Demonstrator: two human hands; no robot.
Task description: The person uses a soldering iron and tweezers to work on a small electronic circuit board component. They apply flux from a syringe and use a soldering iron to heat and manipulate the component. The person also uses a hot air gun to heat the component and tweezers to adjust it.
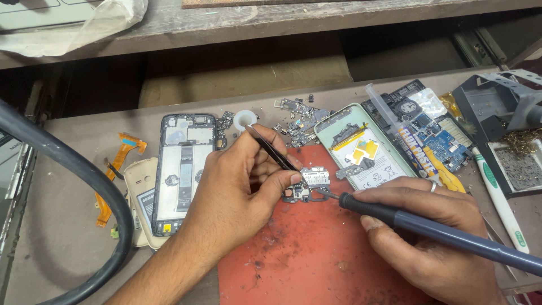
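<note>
A: What is the left hand point(237, 181) doing?

B: Its grip is pinching black tweezers point(275, 153), their tips down on a small phone circuit board point(307, 183) at the centre of the frame.

A: And the right hand point(420, 226)?

B: Closed around a dark blue soldering iron point(440, 231); its tip touches the same board from the right.

A: Where does the board lie?

B: On a stained red mat point(305, 254) on the table point(62, 237).

A: What else is close by?

B: 2 opened phones: a black one point(183, 169) left of the left hand, a pale green one point(364, 149) just upper right of the board. A thick black hose point(84, 175) curves through the lower left of the frame.
</note>
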